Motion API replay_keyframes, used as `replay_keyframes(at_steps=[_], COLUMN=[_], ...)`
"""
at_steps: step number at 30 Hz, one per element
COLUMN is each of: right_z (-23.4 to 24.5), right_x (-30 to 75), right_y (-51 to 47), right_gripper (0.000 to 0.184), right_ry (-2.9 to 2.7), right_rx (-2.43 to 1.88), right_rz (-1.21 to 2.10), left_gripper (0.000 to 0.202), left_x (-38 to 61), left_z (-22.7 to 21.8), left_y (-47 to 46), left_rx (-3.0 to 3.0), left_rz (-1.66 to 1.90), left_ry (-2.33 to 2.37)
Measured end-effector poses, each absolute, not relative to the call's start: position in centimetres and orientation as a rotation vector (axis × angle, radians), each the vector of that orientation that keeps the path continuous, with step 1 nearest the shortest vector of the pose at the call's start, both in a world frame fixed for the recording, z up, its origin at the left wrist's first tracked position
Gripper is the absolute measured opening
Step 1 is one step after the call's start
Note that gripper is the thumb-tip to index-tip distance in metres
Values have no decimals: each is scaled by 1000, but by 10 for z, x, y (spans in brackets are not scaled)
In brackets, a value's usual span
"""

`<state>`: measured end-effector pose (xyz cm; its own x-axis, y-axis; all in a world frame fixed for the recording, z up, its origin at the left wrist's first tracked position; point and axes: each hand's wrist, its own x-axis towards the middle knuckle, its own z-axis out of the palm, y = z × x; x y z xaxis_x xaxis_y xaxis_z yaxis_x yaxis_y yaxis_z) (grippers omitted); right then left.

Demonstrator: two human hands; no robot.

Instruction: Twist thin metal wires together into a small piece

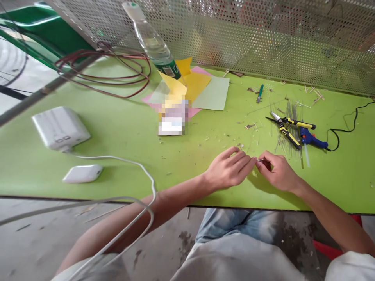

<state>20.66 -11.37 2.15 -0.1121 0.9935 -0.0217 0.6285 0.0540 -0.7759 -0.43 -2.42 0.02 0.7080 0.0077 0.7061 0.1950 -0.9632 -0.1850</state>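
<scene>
Low over the green table, both of my hands meet with fingertips close together. My right hand (pixel 278 171) pinches a thin, silvery twisted wire (pixel 261 160) between thumb and forefinger. My left hand (pixel 231 168) is closed, its back toward me; its fingertips reach the wire's other end, and what lies inside them is hidden. Beyond the right hand, long-nose pliers (pixel 284 127) with yellow and black handles lie spread on several loose thin wires (pixel 288 146). A blue glue gun (pixel 313 138) with a clear glue stick rests beside them.
A water bottle (pixel 158 47) stands by coloured papers (pixel 212 91) before the perforated metal screen (pixel 278 43). At left are a white power bank (pixel 60 127), a smaller white device (pixel 83 173) and coiled cable (pixel 108 82). A white cord (pixel 150 183) passes over my left forearm.
</scene>
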Motion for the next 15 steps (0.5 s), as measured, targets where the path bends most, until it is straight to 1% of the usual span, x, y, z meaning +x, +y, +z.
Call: replay_keyframes(at_steps=[5,8,11,13,15], right_z=[18,17,16,15,13], right_x=[205,205,204,202,200], right_y=[-114,-113,-112,-112,-113], right_gripper=[26,24,22,19,15], right_ry=[-1653,-1609,-1636,-1679,-1729], right_rx=[-1505,-1464,-1435,-1383,-1322], right_rz=[798,715,631,515,394], left_gripper=[9,12,17,14,19], left_x=[4,8,10,11,11], left_z=[-10,-15,-15,-12,-6], left_y=[-28,-33,-38,-39,-38], left_rx=[-2900,-3034,-3197,-3347,-3513], left_rz=[-1407,-1619,-1784,-1872,-1966], left_ry=[-371,-574,-828,-1049,-1310])
